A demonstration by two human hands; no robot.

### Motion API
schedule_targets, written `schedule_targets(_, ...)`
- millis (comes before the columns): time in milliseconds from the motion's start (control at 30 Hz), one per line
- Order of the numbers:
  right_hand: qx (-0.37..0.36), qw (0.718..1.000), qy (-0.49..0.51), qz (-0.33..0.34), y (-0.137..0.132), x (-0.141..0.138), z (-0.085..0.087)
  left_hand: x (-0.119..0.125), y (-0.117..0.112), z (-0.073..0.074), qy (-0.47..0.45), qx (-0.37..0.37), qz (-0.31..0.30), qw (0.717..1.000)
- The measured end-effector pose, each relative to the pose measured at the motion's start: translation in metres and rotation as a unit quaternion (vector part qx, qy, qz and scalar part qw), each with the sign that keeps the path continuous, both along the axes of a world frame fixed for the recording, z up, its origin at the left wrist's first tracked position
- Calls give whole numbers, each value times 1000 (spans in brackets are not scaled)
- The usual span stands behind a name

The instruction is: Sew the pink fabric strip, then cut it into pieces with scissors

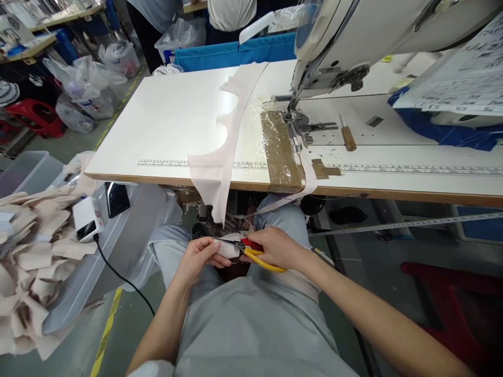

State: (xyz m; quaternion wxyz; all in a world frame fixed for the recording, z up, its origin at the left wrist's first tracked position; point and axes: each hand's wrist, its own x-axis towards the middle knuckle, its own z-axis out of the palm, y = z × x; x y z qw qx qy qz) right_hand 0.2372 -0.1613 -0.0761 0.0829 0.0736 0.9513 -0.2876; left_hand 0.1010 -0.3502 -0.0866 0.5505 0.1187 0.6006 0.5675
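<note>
Above my lap, my right hand point(271, 247) is closed round the handles of a pair of scissors point(271, 266) with red and yellow grips. Their blades point left, lying over a small pale fabric piece point(228, 248). My left hand point(205, 252) pinches that fabric beside the blade tips. A long, scalloped pale pink fabric strip point(223, 141) lies across the white table and hangs over its front edge. From the sewing machine's needle area point(294, 120), a narrow pink band point(310, 175) trails down towards my lap.
A clear plastic bin point(118, 248) at left bears heaped pale fabric pieces point(43, 251), a white device point(87, 217) with a black cable and a dark phone point(117, 199). On the table lies a wooden-handled tool point(348, 137). A red stool point(444, 298) stands at right; people are beyond the table.
</note>
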Motion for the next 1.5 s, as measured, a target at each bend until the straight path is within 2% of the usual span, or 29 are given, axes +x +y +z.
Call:
schedule_targets(67, -21, 999, 9, -34, 0, 9, -2, -4, 1, 3, 64, -19, -32, 997)
schedule_targets(133, -53, 996, 26, -70, -1, 21, -4, -8, 6, 10, 220, -23, -66, 973)
schedule_targets(167, -72, 993, 36, -87, -3, 27, -5, -10, 12, 15, 320, -15, -89, 943)
schedule_targets(233, -110, 985, 54, -117, -9, 39, -5, -12, 30, 27, 499, 6, -161, 851)
schedule_targets(300, -139, 978, 64, -140, -16, 49, -5, -14, 54, 38, 598, 0, -256, 759)
schedule_targets(333, -150, 975, 66, -147, -18, 53, -5, -17, 67, 42, 620, -24, -292, 728)
schedule_targets(367, -157, 973, 68, -154, -20, 57, -4, -22, 78, 44, 631, -53, -311, 708)
schedule_targets(433, -167, 968, 69, -173, -20, 67, -4, -37, 90, 46, 637, -111, -308, 698)
schedule_targets(500, -174, 961, 67, -202, -17, 77, -5, -57, 87, 40, 630, -147, -282, 708)
schedule_targets(600, -196, 946, 60, -249, -11, 92, -10, -79, 57, 19, 610, -174, -251, 731)
schedule_targets(700, -228, 936, 34, -266, -11, 96, -16, -68, 22, -11, 552, -191, -244, 775)
schedule_targets(733, -235, 936, 19, -260, -12, 94, -18, -56, 14, -20, 524, -186, -245, 795)
schedule_targets(800, -245, 941, -13, -231, -17, 88, -20, -27, 5, -30, 419, -140, -219, 870)
schedule_targets(867, -255, 947, -37, -193, -20, 79, -19, 1, 5, -28, 256, -60, -150, 953)
schedule_targets(900, -261, 948, -44, -176, -21, 75, -18, 11, 7, -24, 172, -22, -110, 979)
schedule_targets(933, -266, 949, -50, -160, -21, 71, -16, 18, 9, -18, 105, 6, -76, 992)
schedule_targets(1000, -271, 951, -62, -134, -20, 64, -11, 24, 12, -4, 40, 21, -44, 998)
schedule_targets(1100, -255, 959, -70, -103, -16, 56, -3, 22, 13, 8, 15, 9, -29, 999)
schedule_targets(1367, -265, 958, -104, -37, -11, 44, 3, 22, 7, 6, -10, 12, -16, 1000)
schedule_targets(1500, -219, 970, -102, -36, -13, 41, 5, 22, 5, 6, -6, 10, 1, 1000)
